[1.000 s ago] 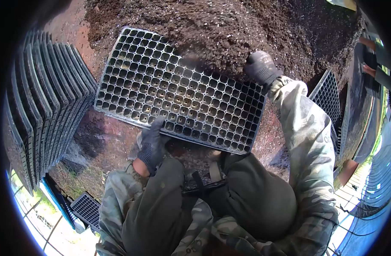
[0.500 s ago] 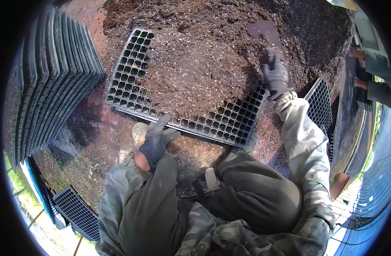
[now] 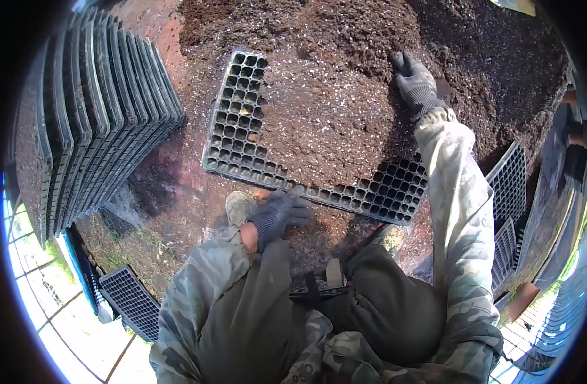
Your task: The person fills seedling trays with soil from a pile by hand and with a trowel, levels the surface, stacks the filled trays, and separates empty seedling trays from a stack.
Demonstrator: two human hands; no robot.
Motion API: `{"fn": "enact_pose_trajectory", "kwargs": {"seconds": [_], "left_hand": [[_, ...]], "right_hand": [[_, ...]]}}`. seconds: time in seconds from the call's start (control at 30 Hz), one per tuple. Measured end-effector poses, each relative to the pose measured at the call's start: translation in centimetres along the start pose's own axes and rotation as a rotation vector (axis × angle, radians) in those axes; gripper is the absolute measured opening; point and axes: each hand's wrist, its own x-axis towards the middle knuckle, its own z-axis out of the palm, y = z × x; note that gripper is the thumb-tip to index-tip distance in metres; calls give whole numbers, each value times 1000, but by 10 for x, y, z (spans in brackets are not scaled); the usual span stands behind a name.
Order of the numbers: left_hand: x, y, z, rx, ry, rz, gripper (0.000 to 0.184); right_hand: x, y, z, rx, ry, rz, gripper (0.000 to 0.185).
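A black seedling tray [image 3: 232, 137] lies in front of me, with dark potting soil [image 3: 325, 121] heaped over its middle and far side. Cells show bare along its left and near right edges. My left hand [image 3: 280, 214], in a grey glove, rests by the tray's near edge with fingers stretched out, holding nothing. At the far right of the tray, my gloved right hand [image 3: 415, 80] is closed at the soil. It appears to hold a flat brown scraper board [image 3: 443, 88], mostly hidden by the hand and soil.
Tall stacked trays [image 3: 107, 121] stand at left. More trays [image 3: 508, 185] lean at right, and another tray [image 3: 130, 301] lies lower left. The big soil pile [image 3: 492, 70] fills the far right. Another person's arm [image 3: 578, 137] shows at the right edge.
My right hand has moved away over the soil, and the scraper board is now mostly hidden. My left hand has slid slightly off the tray edge. The camera view has shifted left.
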Motion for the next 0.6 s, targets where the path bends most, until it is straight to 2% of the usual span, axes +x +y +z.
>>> {"fn": "enact_pose_trajectory", "kwargs": {"seconds": [0.07, 0.1, 0.17, 0.23, 0.27, 0.33, 0.4, 0.43, 0.47, 0.57, 0.6], "left_hand": [[1, 4, -1, 19, 13, 31, 59], [-1, 4, -3, 36, 14, 50, 57], [-9, 6, -1, 66, 31, 71, 55], [-16, 19, 4, 316, 155, -130, 48], [-21, 29, 1, 327, 168, -116, 48], [-39, 58, -17, 852, -21, -84, 44], [-56, 111, -4, 979, 161, -175, 41], [-54, 139, -2, 1350, 475, -77, 39], [-47, 160, -6, 1223, 492, 63, 42], [-3, 220, -11, 1378, 882, 582, 54], [-7, 235, 9, 1381, 922, 668, 61]], "right_hand": [[-13, -15, -21, -53, -116, -51, 49], [-13, -2, -14, -11, -110, -191, 37], [-26, 1, -15, -50, -97, -240, 31], [-50, 2, -22, -91, -15, -343, 21], [-61, 1, -29, -161, -1, -361, 18], [-76, 12, -25, -261, -19, -368, 18], [-97, 14, -26, -278, -8, -383, 22], [-109, 11, -25, -309, -9, -397, 28], [-121, 11, -25, -304, -13, -398, 28], [-142, 15, -22, -353, -59, -426, 38], [-149, 12, -26, -351, -111, -409, 38]]}}
